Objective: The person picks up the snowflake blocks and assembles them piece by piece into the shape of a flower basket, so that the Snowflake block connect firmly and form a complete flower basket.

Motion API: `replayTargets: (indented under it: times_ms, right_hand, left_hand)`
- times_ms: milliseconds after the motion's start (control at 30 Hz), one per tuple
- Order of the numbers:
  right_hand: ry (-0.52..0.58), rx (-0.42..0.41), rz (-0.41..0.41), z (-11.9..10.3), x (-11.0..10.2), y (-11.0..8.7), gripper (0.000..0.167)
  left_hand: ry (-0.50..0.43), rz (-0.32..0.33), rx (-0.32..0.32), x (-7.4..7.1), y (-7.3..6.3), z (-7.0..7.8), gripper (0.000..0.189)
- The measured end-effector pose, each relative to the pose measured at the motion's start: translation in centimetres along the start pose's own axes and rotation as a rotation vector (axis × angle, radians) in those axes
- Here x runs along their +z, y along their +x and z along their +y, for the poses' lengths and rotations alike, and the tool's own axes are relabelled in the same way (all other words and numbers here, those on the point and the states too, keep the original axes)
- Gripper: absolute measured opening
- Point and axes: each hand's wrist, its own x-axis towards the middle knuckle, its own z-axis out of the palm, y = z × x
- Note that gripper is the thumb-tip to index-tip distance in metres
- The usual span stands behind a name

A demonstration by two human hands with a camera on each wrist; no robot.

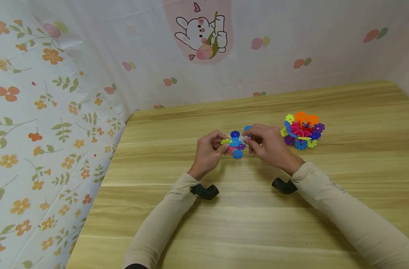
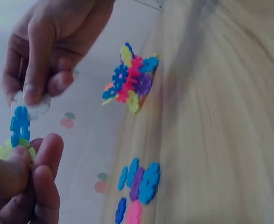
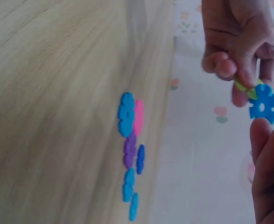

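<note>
Between thumb and fingers, my left hand (image 1: 205, 152) pinches a yellow-green notched snowflake disc (image 2: 3, 151). A light blue disc (image 2: 20, 125) stands upright from it, its lower edge in contact with the yellow-green one. My right hand (image 1: 272, 146) pinches a white disc (image 2: 42, 107) against the blue disc's upper edge; whether the slots are fully pushed together I cannot tell. The white disc is hidden in the right wrist view, where the blue disc (image 3: 267, 100) shows face-on. All three are held above the table.
Loose discs lie beneath the hands on the wooden table (image 1: 224, 231): pink (image 3: 138, 116), purple (image 3: 129, 151), dark blue (image 3: 141, 159) and several light blue (image 3: 126, 114). A built multicoloured flower (image 1: 301, 130) of discs stands at the right. Patterned cloth (image 1: 140, 45) hangs behind and left.
</note>
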Motion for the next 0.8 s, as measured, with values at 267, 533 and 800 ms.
replayTargets:
  times_ms: [267, 533, 800]
  right_hand:
    - [0.038, 0.068, -0.09, 0.4, -0.6, 0.2, 0.007]
    - [0.141, 0.185, -0.2, 0.6, -2.1, 1.7, 0.018]
    - [-0.233, 0.238, -0.366, 3.5, -1.8, 2.6, 0.017]
  left_hand:
    - [-0.043, -0.14, -0.087, 0.2, 0.5, -0.1, 0.017]
    - [0.17, -0.327, -0.118, -0.2, 2.0, 1.3, 0.038]
    - [0.19, -0.235, -0.086, -0.4, 1.9, 1.1, 0.028]
